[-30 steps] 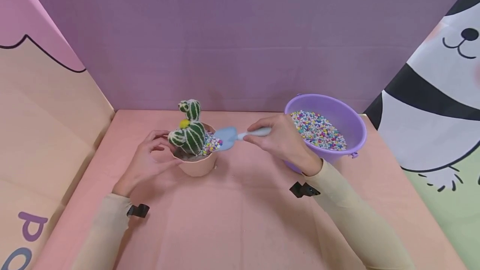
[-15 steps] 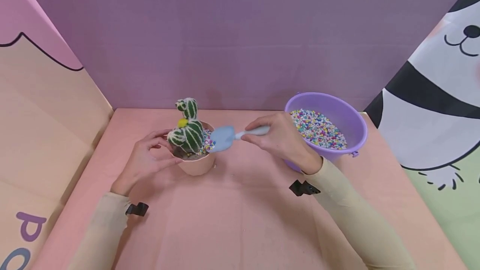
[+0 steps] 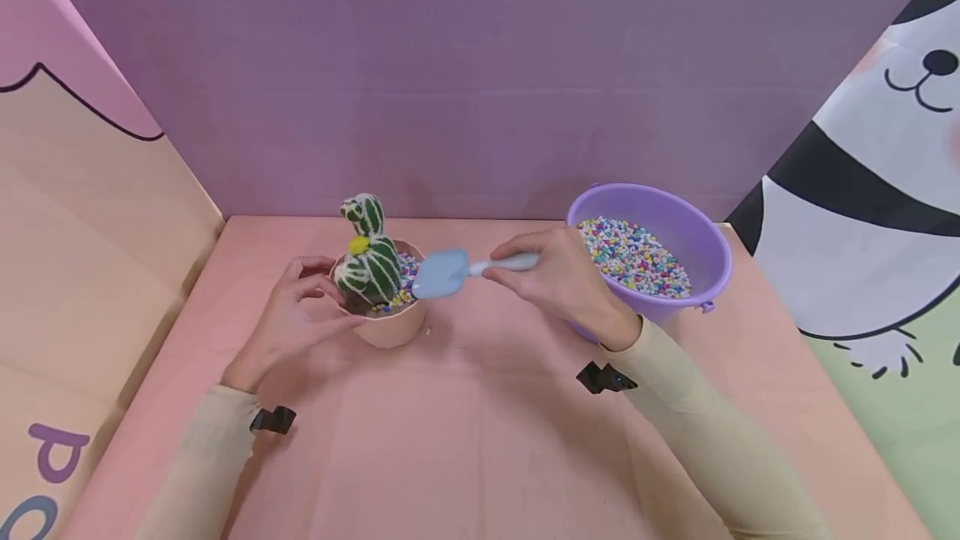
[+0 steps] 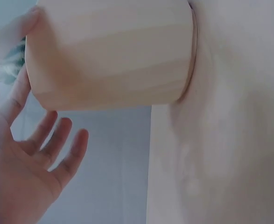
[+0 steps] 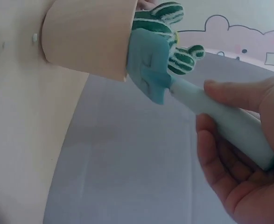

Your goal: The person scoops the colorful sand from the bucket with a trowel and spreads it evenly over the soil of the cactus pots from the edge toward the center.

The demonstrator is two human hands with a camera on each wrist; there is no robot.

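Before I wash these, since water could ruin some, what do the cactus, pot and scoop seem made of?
Cactus: probably fabric, matte, judging by its fuzzy white stripes.
Pot: smooth, matte; its thin rim suggests plastic, though ceramic is possible.
Scoop: likely plastic; smooth, with moulded-looking contours on its blade.

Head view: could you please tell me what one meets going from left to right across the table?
Left grip → potted cactus → blue trowel blade → right grip → purple bucket.
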